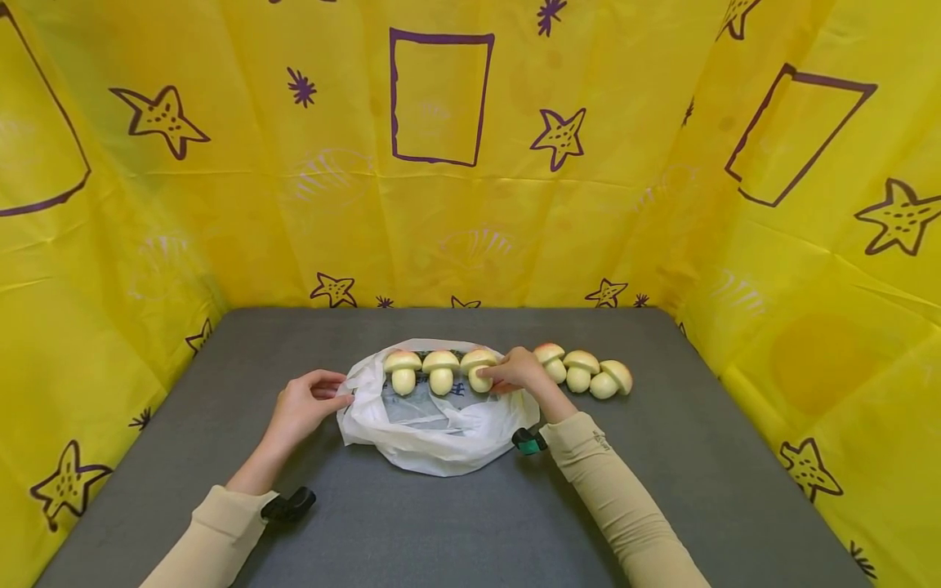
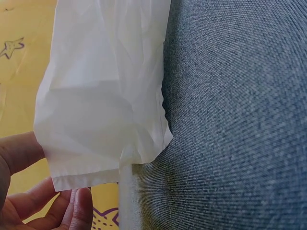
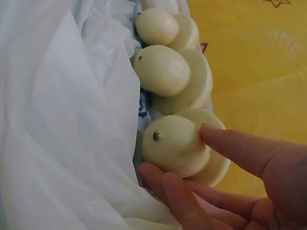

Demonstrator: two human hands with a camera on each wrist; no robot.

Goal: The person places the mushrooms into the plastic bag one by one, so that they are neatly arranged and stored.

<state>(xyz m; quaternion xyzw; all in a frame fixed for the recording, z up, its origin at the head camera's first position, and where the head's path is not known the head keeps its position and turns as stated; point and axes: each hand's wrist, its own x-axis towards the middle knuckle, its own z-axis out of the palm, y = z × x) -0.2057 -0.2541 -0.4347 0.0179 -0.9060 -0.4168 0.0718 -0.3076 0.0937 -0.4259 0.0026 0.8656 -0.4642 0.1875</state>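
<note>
Here, in the feeds I follow from afar, I list one container: a thin white plastic bag [image 1: 441,461], mouth spread wide, lying mid-scene on a dark grey tabletop [image 1: 412,523]. Blue printing shows on its inner surface.

Contents, three: pale yellow mushroom-shaped pieces, in a row along the bag's far side, caps far, stems near. I enter them as the left bagged mushroom [image 1: 403,371], the middle bagged mushroom [image 1: 441,371] and the right bagged mushroom [image 1: 478,358].

Right hand [image 1: 520,371]: grasping the right bagged mushroom, thumb on one side of its stem, fingers on the other, as my right wrist view shows.

Left hand [image 1: 309,400]: at the bag's left rim, fingers touching the plastic; I cannot tell whether they pinch it or merely rest there.

Outside the container, three: matching pale yellow mushroom-shaped pieces with reddish-tinted caps, on the tabletop to the right. The nearest to the bag [image 1: 550,353] is partly hidden behind the right wrist; the next [image 1: 580,371] stands between; the last [image 1: 612,380] lies tilted, cap to the right.

Surround: yellow cloth [image 1: 243,204] with purple-outlined starfish.
</note>
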